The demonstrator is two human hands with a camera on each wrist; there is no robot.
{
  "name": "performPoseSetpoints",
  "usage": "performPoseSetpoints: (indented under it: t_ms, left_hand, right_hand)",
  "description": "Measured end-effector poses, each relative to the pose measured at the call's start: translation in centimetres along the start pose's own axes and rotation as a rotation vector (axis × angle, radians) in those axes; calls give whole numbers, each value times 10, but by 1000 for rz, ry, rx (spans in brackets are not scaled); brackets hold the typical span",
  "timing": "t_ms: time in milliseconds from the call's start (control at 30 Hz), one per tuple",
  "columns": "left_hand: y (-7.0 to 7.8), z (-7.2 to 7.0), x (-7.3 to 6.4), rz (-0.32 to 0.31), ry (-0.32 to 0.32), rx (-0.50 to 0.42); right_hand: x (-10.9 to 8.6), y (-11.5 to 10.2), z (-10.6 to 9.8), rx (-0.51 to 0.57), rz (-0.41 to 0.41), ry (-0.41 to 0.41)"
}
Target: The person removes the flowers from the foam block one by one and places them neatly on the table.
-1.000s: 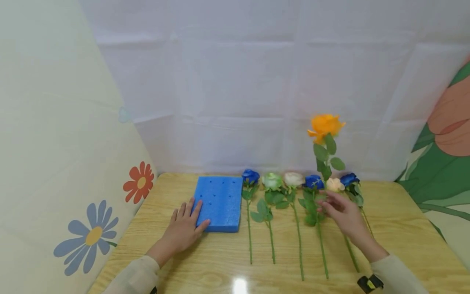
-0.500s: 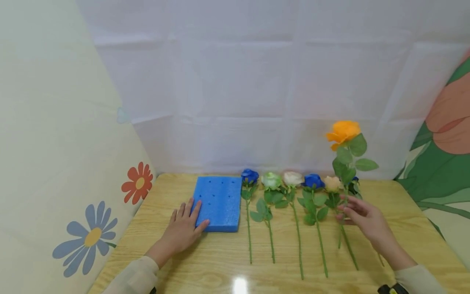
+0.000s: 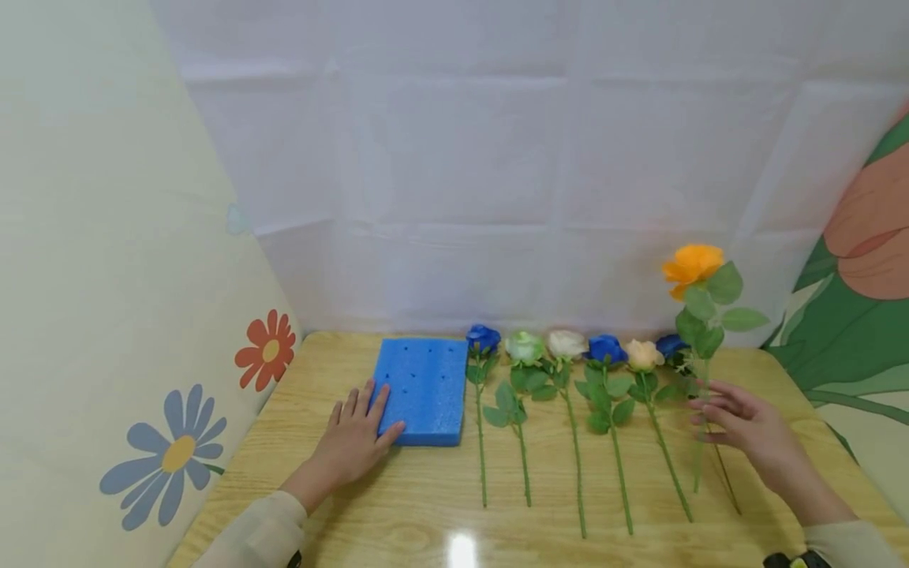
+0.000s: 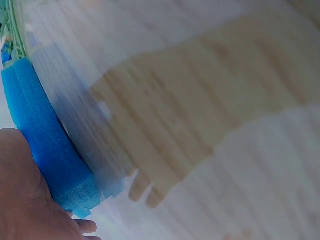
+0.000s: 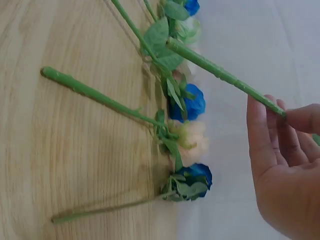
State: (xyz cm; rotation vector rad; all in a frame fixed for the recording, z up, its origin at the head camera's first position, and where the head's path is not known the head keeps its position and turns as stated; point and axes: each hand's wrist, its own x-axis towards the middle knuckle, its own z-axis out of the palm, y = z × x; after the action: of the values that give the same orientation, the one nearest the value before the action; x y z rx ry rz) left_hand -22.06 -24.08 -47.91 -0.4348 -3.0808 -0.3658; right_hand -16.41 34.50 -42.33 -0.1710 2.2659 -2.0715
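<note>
Upright above the table's right side is an orange rose (image 3: 694, 268), its green stem (image 5: 227, 77) pinched between the thumb and fingers of my right hand (image 3: 756, 434). In the right wrist view the cut stem end points away from that hand, over the table. My left hand (image 3: 353, 442) rests with spread fingers on the left side of a blue foam block (image 3: 429, 394) that has several small holes in its top. The left wrist view shows the block's side (image 4: 45, 135) beside the palm. Nearest the right hand lie a dark blue rose (image 3: 670, 347) and a peach rose (image 3: 643, 355).
Several roses lie in a row, stems toward me: a blue rose (image 3: 483, 338) beside the block, a pale green rose (image 3: 525, 349), a whitish rose (image 3: 566, 345) and another blue rose (image 3: 606, 349). A white sheet (image 3: 454, 158) hangs behind the wooden table (image 3: 398, 513).
My right hand has carried the orange rose to the right and slightly down, past the blue and peach roses. The left hand has stayed on the foam block.
</note>
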Motion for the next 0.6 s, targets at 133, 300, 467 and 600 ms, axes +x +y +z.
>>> performPoseSetpoints:
  t_ms: [133, 300, 467, 600]
  left_hand:
    - [-2, 3, 2, 2, 4, -1]
    - [-3, 4, 2, 1, 1, 3]
    - [-3, 4, 2, -1, 2, -2]
    - [-2, 4, 1, 2, 8, -2]
  right_hand:
    - [-2, 3, -16, 38, 28, 16]
    - [-5, 7, -36, 64, 12, -30]
    - [-7, 12, -57, 99, 15, -96]
    - [-9, 15, -66, 32, 43, -78]
